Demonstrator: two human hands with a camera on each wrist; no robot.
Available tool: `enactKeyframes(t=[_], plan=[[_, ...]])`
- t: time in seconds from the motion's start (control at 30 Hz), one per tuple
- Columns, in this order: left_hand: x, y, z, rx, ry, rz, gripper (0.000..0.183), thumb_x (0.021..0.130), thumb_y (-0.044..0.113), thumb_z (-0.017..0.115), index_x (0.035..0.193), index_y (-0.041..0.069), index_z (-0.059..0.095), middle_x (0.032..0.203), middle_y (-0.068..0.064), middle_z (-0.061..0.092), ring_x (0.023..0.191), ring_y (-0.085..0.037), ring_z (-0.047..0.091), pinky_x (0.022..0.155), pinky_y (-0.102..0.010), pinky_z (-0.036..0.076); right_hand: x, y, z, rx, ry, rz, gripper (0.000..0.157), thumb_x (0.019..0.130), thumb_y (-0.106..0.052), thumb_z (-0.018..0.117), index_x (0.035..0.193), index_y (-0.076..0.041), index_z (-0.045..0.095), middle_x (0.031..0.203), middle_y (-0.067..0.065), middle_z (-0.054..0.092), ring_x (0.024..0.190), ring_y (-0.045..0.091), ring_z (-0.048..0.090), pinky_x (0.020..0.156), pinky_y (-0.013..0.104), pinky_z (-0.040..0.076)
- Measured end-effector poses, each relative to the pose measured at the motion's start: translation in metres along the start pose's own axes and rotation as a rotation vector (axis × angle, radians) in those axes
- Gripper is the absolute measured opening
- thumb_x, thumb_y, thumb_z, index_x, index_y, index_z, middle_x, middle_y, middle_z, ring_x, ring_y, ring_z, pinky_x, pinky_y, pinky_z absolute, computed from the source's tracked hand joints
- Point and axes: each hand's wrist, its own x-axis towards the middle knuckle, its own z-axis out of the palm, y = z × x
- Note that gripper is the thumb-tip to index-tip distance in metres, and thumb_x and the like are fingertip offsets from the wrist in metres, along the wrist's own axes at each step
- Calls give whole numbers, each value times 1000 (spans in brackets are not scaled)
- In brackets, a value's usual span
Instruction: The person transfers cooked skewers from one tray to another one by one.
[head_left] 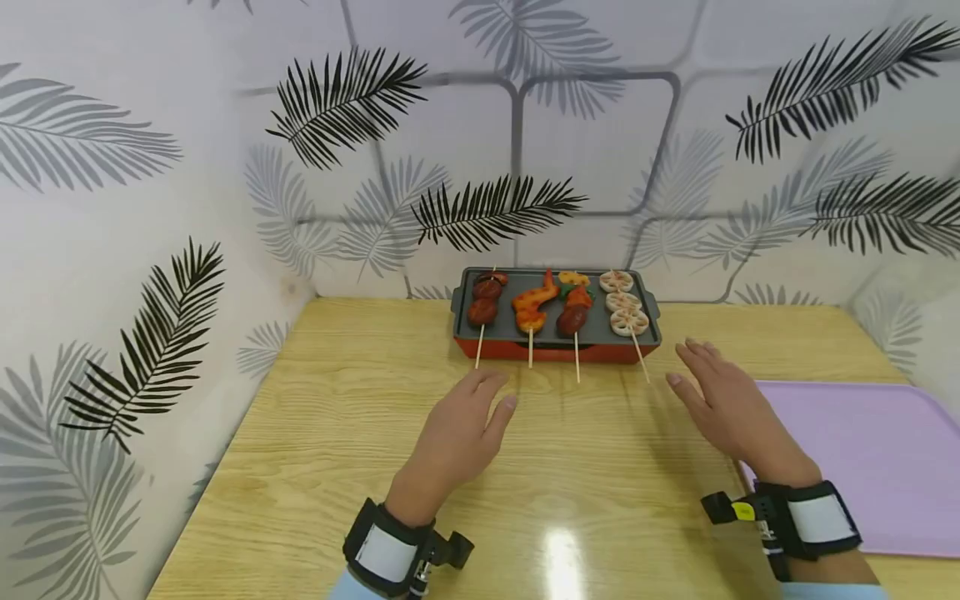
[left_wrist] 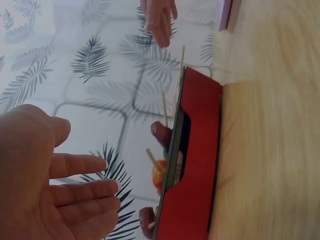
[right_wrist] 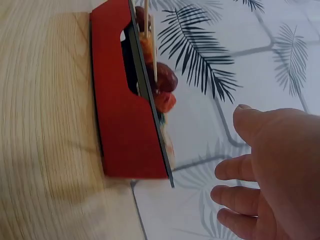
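Note:
A red toy grill (head_left: pixel 558 350) with a dark grey top plate stands at the back of the table, bearing several skewers side by side. From left to right lie a brown skewer (head_left: pixel 483 310), an orange wing-shaped skewer (head_left: pixel 531 310), a mixed skewer (head_left: pixel 573 318) and a lotus-slice skewer (head_left: pixel 627 318), their sticks jutting over the front edge. My left hand (head_left: pixel 459 429) hovers in front of the grill's left end, fingers loosely extended, holding nothing. Near the right front corner, my right hand (head_left: pixel 723 408) is held with straight fingers and nothing in it.
A light purple tray (head_left: pixel 862 467) lies on the table's right side, partly behind my right forearm. The wooden table (head_left: pixel 315 450) meets a wall (head_left: pixel 187 208) with leaf-print covering at the back and left.

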Motion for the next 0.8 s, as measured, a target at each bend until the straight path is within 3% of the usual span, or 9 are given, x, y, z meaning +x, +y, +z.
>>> enactKeyframes(t=[0.2,0.43,0.6,0.8], plan=[[9,8,18,-16,-91,-21,47,106,35,39,137,3,53,136,-12,53,127,-28,51,102,-43,44,-4,13,-6,-2,2,71,65,106,-42,36,148,7,32,151,33,29,140,51,22,104,68,23],[21,33,52,-3,-190,48,48,107,37,31,139,8,52,132,-7,55,123,-21,53,101,-36,44,-17,38,-11,-54,-22,128,66,105,-43,36,144,10,36,145,37,34,130,56,33,99,69,29],[28,56,76,25,-276,122,50,107,40,29,139,10,52,132,-5,56,122,-18,55,100,-31,45,-36,65,-25,-144,-17,155,63,102,-40,48,138,12,42,134,40,43,118,59,43,89,69,36],[44,74,87,19,-311,162,50,107,42,30,140,12,53,134,-2,56,123,-14,53,101,-27,43,-44,97,-37,-231,35,188,55,95,-29,62,125,15,50,122,41,52,103,59,52,81,67,41]])
